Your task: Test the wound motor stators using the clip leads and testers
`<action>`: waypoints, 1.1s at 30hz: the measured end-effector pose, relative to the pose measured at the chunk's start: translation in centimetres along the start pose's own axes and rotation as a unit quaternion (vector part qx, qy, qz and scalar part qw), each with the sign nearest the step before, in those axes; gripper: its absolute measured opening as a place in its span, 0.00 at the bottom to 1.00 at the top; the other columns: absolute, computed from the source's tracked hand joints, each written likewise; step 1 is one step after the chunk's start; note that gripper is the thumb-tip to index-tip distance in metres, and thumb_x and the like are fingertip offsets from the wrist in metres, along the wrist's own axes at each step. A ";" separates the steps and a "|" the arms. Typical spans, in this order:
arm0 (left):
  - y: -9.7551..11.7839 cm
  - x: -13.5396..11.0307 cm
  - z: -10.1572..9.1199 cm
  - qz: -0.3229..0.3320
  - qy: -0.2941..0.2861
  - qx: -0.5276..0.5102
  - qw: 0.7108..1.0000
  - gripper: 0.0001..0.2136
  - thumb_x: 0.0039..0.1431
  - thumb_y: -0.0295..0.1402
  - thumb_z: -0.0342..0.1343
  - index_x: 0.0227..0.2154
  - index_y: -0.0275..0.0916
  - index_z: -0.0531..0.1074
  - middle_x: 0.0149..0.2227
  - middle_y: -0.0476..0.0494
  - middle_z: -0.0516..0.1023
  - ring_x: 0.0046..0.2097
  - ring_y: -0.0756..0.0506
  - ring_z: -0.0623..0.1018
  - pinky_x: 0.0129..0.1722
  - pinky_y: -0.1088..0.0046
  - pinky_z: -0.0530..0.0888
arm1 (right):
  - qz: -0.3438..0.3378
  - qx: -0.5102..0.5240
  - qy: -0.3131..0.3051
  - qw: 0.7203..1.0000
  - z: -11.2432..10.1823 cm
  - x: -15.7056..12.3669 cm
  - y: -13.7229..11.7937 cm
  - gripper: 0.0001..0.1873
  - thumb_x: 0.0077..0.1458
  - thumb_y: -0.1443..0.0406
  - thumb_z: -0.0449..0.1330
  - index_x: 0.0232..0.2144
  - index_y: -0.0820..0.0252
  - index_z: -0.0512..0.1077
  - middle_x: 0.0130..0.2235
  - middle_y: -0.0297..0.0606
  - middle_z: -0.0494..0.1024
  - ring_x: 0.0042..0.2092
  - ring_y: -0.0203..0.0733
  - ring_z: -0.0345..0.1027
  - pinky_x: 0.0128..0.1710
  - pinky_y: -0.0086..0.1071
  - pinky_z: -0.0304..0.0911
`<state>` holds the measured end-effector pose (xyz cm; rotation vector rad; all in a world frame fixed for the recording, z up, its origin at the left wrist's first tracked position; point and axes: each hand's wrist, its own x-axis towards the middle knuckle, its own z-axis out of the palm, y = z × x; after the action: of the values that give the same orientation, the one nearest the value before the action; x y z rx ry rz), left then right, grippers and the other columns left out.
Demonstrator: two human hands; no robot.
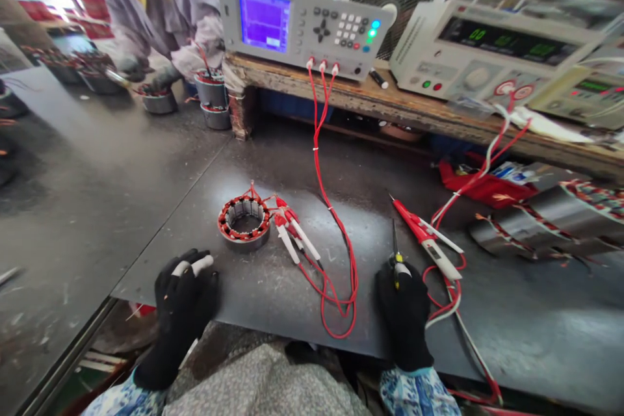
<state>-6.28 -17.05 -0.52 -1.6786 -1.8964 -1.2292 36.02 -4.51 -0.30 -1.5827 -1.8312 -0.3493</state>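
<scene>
My left hand, in a black glove with white wrapping on some fingers, rests on the table edge. Its fingers are loosely bent and apart, with nothing seen in them. Just beyond it sits a ring-shaped motor stator with red-orange windings. Red and white test clips lie at the stator's right side, by its lead wires. My right hand, also black-gloved, is closed around a screwdriver with a yellow and black handle, its thin shaft pointing away from me. Right of that hand lies a red and white test probe.
A tester with a blue screen and another meter stand on a wooden shelf. Red cables loop across the table. Stacked stators lie at right. A co-worker's gloved hands touch a stator at far left.
</scene>
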 end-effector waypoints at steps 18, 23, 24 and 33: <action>-0.1 11.0 4.8 0.017 -0.135 -0.227 0.964 0.20 0.76 0.43 0.45 0.31 0.43 0.75 0.44 0.42 0.83 0.55 0.37 0.80 0.71 0.43 0.65 | 0.065 0.086 -0.034 0.994 -0.6 0.5 -1.0 0.21 0.68 0.52 0.53 0.48 0.61 0.76 0.50 0.56 0.82 0.53 0.58 0.76 0.55 0.53 0.72; -0.3 11.3 5.1 -0.047 -0.010 -0.227 0.973 0.18 0.74 0.48 0.49 0.41 0.43 0.78 0.58 0.39 0.78 0.63 0.35 0.75 0.67 0.48 0.70 | 0.091 0.113 -0.055 0.988 -1.0 0.8 -0.5 0.20 0.66 0.53 0.56 0.49 0.59 0.76 0.53 0.58 0.82 0.55 0.63 0.77 0.54 0.57 0.73; -0.3 11.1 5.2 -0.057 0.020 -0.216 0.975 0.17 0.74 0.48 0.50 0.43 0.43 0.78 0.59 0.40 0.78 0.64 0.35 0.75 0.67 0.48 0.69 | 0.096 0.117 -0.065 0.986 -1.1 0.9 -0.5 0.20 0.66 0.53 0.56 0.50 0.59 0.76 0.53 0.58 0.81 0.55 0.64 0.77 0.54 0.58 0.73; -1.3 10.7 5.5 -0.064 0.086 -0.158 0.982 0.13 0.74 0.42 0.52 0.48 0.40 0.77 0.58 0.40 0.79 0.64 0.35 0.76 0.68 0.49 0.69 | 0.201 0.104 -0.186 0.956 -2.9 2.2 -1.5 0.31 0.68 0.46 0.51 0.59 0.62 0.73 0.54 0.62 0.79 0.58 0.78 0.73 0.55 0.69 0.69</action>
<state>-8.62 -5.87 3.53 -1.5508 -1.8019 -1.7458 35.47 -4.94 3.57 -1.9056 -1.6807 0.3371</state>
